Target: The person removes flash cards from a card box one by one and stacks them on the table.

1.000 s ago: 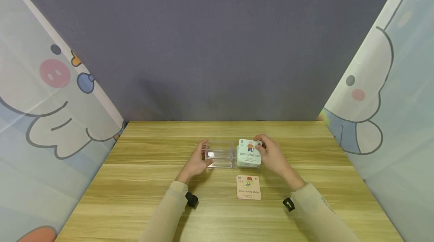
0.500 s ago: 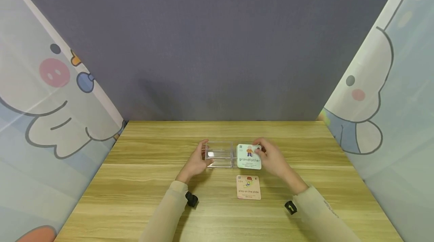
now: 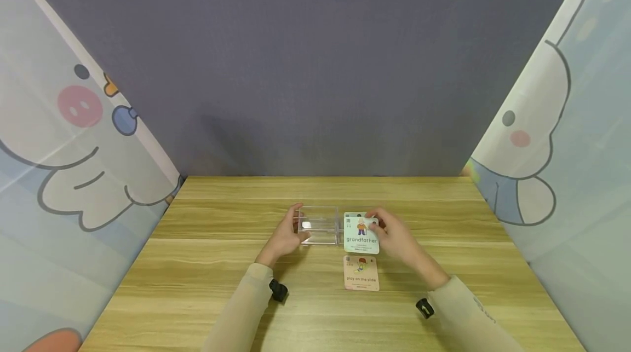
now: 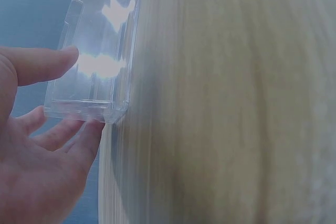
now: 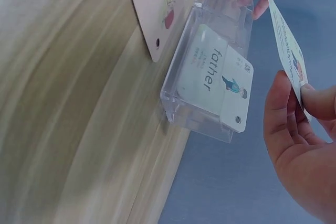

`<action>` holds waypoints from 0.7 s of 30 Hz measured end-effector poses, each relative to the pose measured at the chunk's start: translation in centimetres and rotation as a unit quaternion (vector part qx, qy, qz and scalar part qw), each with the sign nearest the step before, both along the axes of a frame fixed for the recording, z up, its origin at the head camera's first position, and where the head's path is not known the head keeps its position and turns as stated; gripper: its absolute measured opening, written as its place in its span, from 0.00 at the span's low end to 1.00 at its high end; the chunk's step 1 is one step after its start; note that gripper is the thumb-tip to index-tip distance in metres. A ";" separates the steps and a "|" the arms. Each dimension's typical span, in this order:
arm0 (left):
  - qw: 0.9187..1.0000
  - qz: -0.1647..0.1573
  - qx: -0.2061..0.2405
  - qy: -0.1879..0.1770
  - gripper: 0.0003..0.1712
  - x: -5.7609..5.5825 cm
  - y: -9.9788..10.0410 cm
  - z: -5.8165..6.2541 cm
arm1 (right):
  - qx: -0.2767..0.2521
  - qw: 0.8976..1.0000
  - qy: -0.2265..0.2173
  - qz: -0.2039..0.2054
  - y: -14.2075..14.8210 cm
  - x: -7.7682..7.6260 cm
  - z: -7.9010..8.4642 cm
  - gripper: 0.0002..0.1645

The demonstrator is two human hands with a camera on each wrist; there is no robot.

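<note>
My left hand (image 3: 284,238) holds the left end of a clear plastic box (image 3: 319,213), which has two compartments side by side. In the left wrist view the thumb (image 4: 50,66) lies across one side and the fingers touch the end wall. My right hand (image 3: 400,240) pinches a pale green "grandfather" card (image 3: 361,243) at its right edge, raised above the right compartment. Under it, the right wrist view shows a "father" card (image 5: 210,77) lying in that compartment, its picture end resting up on the wall. The left compartment shows only glare and clear plastic.
A pink "play on the slide" card (image 3: 361,282) lies face up on the wooden table (image 3: 207,286), just in front of the box. A grey panel (image 3: 315,67) stands behind the table, with cartoon-printed curtains (image 3: 581,122) at both sides.
My right hand has drawn the "grandfather" card down toward me, and the top of the card beneath now shows behind it. My left hand and the box have stayed in place.
</note>
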State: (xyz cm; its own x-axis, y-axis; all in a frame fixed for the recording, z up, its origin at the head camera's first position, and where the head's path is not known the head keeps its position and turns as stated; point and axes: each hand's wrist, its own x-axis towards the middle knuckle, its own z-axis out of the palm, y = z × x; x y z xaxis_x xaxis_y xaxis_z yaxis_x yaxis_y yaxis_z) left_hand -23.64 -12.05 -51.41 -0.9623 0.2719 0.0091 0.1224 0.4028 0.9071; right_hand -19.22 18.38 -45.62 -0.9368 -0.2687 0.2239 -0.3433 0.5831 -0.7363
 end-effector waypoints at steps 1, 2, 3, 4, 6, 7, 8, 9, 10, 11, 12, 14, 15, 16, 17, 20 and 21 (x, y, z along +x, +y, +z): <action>1.000 0.000 0.000 -0.002 0.49 0.0 0.0 0.0 | 0.000 1.000 -0.002 0.001 0.0 0.1 -0.1 0.13; 1.000 0.001 -0.001 -0.002 0.49 0.0 0.0 0.0 | 0.000 1.000 -0.004 0.002 0.0 0.1 -0.1 0.13; 1.000 0.001 -0.001 -0.002 0.49 0.1 0.0 0.0 | -0.002 1.000 -0.006 0.004 0.0 0.2 -0.2 0.13; 1.000 0.001 -0.001 -0.003 0.49 0.1 0.0 0.0 | -0.003 1.000 -0.008 0.005 0.0 0.2 -0.3 0.13; 1.000 0.002 0.001 -0.005 0.49 0.1 0.0 0.0 | -0.003 1.000 -0.011 0.007 0.0 0.3 -0.4 0.13; 1.000 0.002 0.002 -0.005 0.49 0.1 0.0 0.1 | -0.001 1.000 -0.011 0.007 0.1 0.3 -0.5 0.13; 1.000 0.002 0.003 -0.006 0.49 0.1 0.0 0.1 | 0.000 1.000 -0.012 0.008 0.1 0.4 -0.5 0.13; 1.000 0.002 0.003 -0.006 0.49 0.1 0.0 0.1 | 0.002 1.000 -0.014 0.008 0.1 0.4 -0.6 0.13; 1.000 0.003 0.004 -0.007 0.49 0.1 0.0 0.1 | 0.005 1.000 -0.015 0.009 0.2 0.5 -0.7 0.13; 1.000 0.002 0.005 -0.006 0.49 0.1 0.0 0.1 | 0.008 1.000 -0.016 0.011 0.2 0.5 -0.8 0.13; 1.000 0.002 0.004 -0.005 0.49 0.1 0.0 0.1 | 0.011 1.000 -0.017 0.012 0.2 0.6 -0.9 0.13; 1.000 0.002 0.002 -0.004 0.49 0.1 0.0 0.0 | 0.015 1.000 -0.021 0.015 0.2 0.7 -1.0 0.13; 1.000 0.003 0.001 -0.002 0.49 0.1 0.0 0.0 | 0.019 0.999 -0.024 0.016 0.3 0.8 -1.1 0.13; 1.000 0.003 0.000 0.000 0.49 0.0 0.0 0.0 | 0.022 0.999 -0.024 0.017 0.3 0.9 -1.1 0.13; 1.000 0.004 -0.001 0.001 0.49 0.0 0.0 0.0 | 0.024 0.999 -0.025 0.018 0.3 0.9 -1.2 0.13; 1.000 0.007 0.000 0.002 0.49 -0.1 0.0 -0.1 | 0.027 0.999 -0.033 0.015 0.3 1.2 -1.4 0.13; 1.000 0.007 0.000 0.002 0.49 -0.2 0.0 -0.1 | 0.027 0.999 -0.037 0.014 0.3 1.2 -1.4 0.13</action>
